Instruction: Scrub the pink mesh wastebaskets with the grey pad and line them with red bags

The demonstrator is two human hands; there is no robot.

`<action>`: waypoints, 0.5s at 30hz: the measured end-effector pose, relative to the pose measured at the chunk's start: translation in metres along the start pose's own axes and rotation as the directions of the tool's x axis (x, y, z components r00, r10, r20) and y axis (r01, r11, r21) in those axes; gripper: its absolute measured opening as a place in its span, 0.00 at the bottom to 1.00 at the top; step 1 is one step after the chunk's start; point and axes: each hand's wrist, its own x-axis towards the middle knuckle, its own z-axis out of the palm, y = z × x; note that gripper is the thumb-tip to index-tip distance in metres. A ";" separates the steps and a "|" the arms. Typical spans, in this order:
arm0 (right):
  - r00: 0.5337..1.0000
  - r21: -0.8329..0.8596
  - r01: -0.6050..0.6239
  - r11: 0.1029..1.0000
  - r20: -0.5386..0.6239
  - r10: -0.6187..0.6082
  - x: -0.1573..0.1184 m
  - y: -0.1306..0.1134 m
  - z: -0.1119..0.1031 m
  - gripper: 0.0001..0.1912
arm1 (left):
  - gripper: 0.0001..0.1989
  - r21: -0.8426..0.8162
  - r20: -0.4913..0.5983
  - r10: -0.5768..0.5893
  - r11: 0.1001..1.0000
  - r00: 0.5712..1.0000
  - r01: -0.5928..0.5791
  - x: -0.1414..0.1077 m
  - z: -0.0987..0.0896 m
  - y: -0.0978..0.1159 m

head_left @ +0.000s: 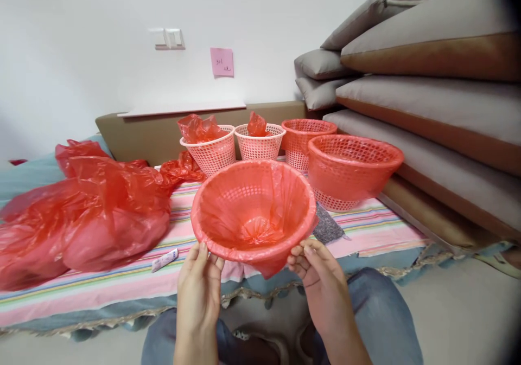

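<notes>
Left hand (199, 283) grips the red basket (244, 192) above the striped cloth's (122, 283) front edge; right hand (321, 278) pinches its liner bag (285, 207), perhaps rim too. Liner spread inside, overlapping the rim; white baskets (214, 156) behind hold bunched film (199, 129).

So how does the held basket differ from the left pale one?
The held basket is red, the left pale one whitish. Red plastic covers the held basket's rim but bunches above the pale one's. Left hand and right hand hold the first, neither the second. Both have mesh walls.

Striped cloth (134, 292) bears baskets (342, 178), red plastic (114, 213), grey fabric (328, 226), a white object (165, 260).
</notes>
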 end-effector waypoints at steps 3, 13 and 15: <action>0.999 -0.007 -0.044 0.999 0.014 0.044 -0.004 0.007 0.007 0.17 | 0.10 0.000 -0.036 0.007 1.000 0.999 -0.007 0.001 -0.001 0.001; 0.995 -0.031 -0.058 0.998 0.078 0.060 -0.009 0.017 0.015 0.14 | 0.22 0.139 -0.017 -0.092 0.986 0.996 0.093 -0.063 0.020 -0.029; 0.993 -0.036 -0.070 0.997 0.098 0.073 -0.010 0.015 0.017 0.13 | 0.22 0.118 -0.003 -0.120 0.986 0.993 0.120 -0.066 0.027 -0.034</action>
